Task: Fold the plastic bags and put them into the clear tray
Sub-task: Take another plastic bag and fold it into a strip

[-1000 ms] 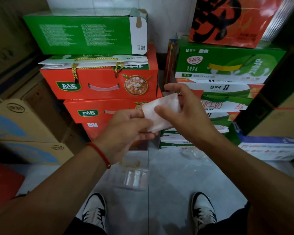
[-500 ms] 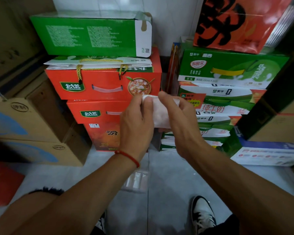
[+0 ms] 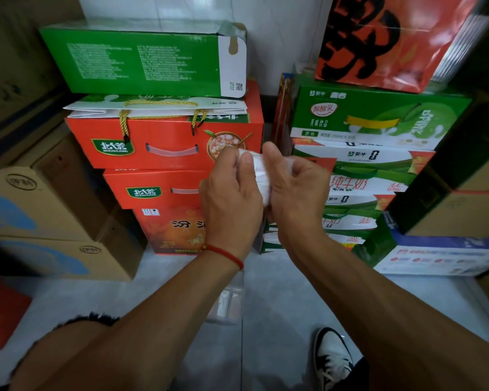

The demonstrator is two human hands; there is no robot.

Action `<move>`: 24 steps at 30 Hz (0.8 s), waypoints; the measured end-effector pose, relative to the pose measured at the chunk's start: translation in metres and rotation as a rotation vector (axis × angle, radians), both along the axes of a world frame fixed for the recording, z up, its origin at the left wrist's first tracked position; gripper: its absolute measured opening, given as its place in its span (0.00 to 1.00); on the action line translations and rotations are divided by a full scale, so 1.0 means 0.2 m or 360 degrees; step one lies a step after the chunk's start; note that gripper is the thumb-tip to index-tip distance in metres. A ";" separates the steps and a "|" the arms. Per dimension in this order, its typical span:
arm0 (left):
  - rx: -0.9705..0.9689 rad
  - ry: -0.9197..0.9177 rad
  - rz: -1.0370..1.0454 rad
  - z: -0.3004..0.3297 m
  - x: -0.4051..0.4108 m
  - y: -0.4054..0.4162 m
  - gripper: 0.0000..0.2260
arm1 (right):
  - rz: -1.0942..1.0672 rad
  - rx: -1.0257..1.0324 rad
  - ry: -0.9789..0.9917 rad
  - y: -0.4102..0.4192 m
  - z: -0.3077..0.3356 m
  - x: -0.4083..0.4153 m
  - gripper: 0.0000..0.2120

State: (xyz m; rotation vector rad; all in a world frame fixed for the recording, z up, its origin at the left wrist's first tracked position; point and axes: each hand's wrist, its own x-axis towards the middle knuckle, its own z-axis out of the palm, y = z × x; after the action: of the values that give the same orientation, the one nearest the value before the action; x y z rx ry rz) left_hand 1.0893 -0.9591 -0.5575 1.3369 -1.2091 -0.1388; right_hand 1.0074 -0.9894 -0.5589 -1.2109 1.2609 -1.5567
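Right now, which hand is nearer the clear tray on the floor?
Left, though only slightly. The left hand is up in the air almost straight over the clear tray; the right hand is at the same height, further to the right. Both grip the folded plastic bag.

Bare forearms, a red cord bracelet, dark shorts and black-and-white sneakers.
Both forearms are bare, with no sleeve in view. A thin red braided cord bracelet [image 3: 227,255] circles the wrist just below the left hand [image 3: 232,198]; the right hand [image 3: 297,193] wears no ring or band that shows. At the near right, a black-and-white low-top lace-up sneaker [image 3: 332,359] with dark laces stands on the floor, beside the dark hem of a pair of shorts [image 3: 360,373]. A frayed dark fabric edge [image 3: 88,320] shows at the near left.
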 end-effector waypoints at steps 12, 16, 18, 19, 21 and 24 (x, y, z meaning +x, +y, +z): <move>0.0024 0.0065 -0.0131 -0.01 0.02 0.01 0.15 | 0.0823 0.0579 -0.0603 -0.04 0.06 -0.10 0.39; 0.0108 0.0119 -0.0201 -0.02 0.01 0.02 0.15 | 0.0624 0.0344 -0.0411 0.02 0.08 -0.07 0.15; 0.0201 0.0181 -0.0251 -0.02 0.01 0.03 0.15 | 0.0514 0.0174 -0.0195 0.02 0.08 -0.08 0.11; 0.0262 0.0270 -0.0275 -0.02 0.01 0.04 0.16 | 0.0462 0.0084 -0.0070 0.02 0.07 -0.09 0.10; 0.0372 0.0498 -0.0282 -0.01 0.01 0.04 0.20 | 0.0403 -0.0031 0.0085 0.02 0.08 -0.08 0.08; 0.0299 0.0514 -0.0258 0.00 0.01 0.02 0.19 | 0.0428 -0.0100 0.0076 0.03 0.08 -0.07 0.08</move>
State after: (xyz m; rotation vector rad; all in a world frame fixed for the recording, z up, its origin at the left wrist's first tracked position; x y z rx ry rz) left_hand 1.0923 -0.9554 -0.5573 1.3160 -1.0450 -0.5749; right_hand 0.9933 -0.9825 -0.5436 -1.4028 1.0361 -1.3860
